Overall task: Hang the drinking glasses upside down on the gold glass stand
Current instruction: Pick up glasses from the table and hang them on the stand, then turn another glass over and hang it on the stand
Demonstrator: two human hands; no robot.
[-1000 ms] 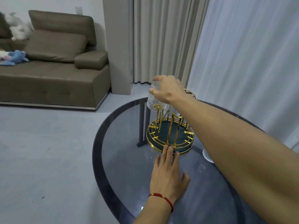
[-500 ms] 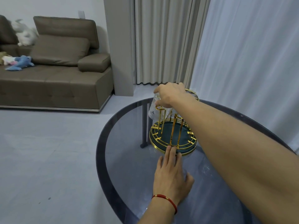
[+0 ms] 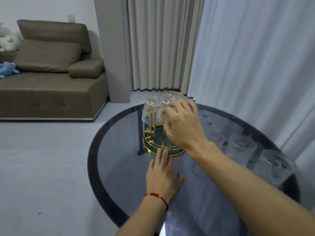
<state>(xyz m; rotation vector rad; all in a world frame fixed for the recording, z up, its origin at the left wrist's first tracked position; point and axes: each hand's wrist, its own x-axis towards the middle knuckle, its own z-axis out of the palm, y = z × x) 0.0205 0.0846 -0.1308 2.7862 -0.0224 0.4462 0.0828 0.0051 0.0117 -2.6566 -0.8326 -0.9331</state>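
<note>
The gold glass stand (image 3: 148, 141) with its teal base stands on the round dark glass table (image 3: 109, 169). Two ribbed clear glasses hang upside down on its pegs: one at the left (image 3: 150, 110), one behind it (image 3: 167, 100). My right hand (image 3: 183, 125) hovers over the stand's right side with its fingers loosely spread, holding nothing; its fingertips are close to the rear glass. My left hand (image 3: 162, 174) lies flat on the table, fingertips touching the stand's base rim. Several more glasses stand on the table to the right, among them one (image 3: 242, 148) and another (image 3: 272, 167).
A further glass (image 3: 197, 169) shows partly beneath my right forearm. White curtains (image 3: 247, 65) hang just behind the table on the right. A brown sofa (image 3: 51, 86) with soft toys sits across the grey floor to the left.
My right hand has let go of the left glass, which now hangs on its peg, and has drawn back to the right. My left hand stays at the base rim.
</note>
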